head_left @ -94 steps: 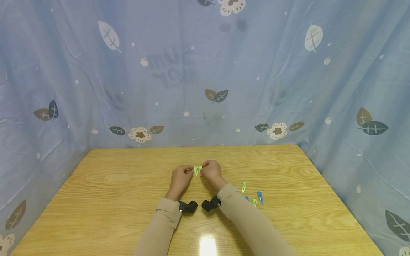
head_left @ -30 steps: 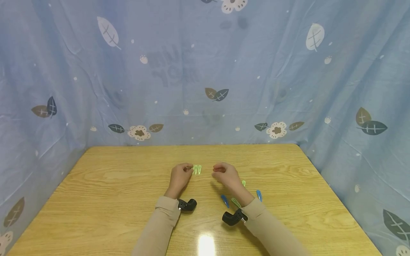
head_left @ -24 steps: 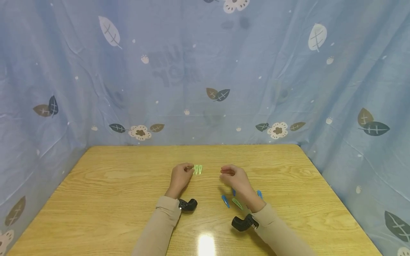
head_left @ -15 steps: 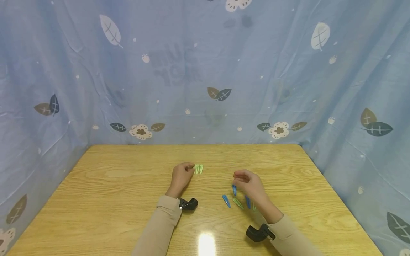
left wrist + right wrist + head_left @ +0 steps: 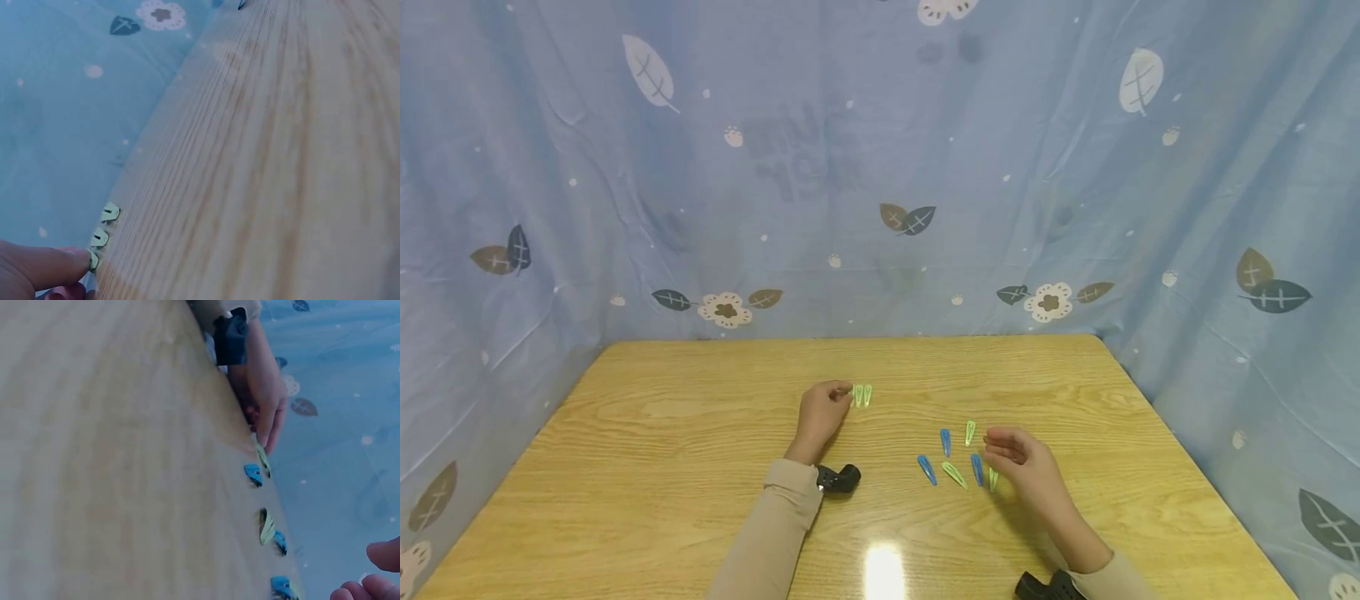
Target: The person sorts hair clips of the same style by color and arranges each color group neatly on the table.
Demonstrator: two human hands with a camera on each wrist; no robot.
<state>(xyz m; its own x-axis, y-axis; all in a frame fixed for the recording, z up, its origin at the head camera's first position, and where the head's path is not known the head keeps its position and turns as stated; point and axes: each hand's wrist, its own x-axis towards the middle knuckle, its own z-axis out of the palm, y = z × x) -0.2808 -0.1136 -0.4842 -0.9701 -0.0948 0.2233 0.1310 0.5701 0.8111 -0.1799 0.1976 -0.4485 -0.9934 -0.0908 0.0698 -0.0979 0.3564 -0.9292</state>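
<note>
Light green snap hair clips stand side by side in a short row; the right-hand green hair clip and middle green hair clip show fully. My left hand pinches the leftmost green hair clip, mostly hidden by the thumb. My right hand hovers at the right of a loose group, fingers loosely bent, holding nothing. That group has blue hair clips, one blue hair clip lying leftmost, and green ones, such as the green hair clip at the back. Another green hair clip is partly behind my right fingers.
The wooden table ends at a blue patterned curtain at the back and sides. Black wrist cameras sit on both wrists, the left camera close to the tabletop. A bright glare spot lies near the table's front.
My right hand has left the green row and moved right and toward me, uncovering the loose blue and green hair clips. The left hand has stayed at the row.
</note>
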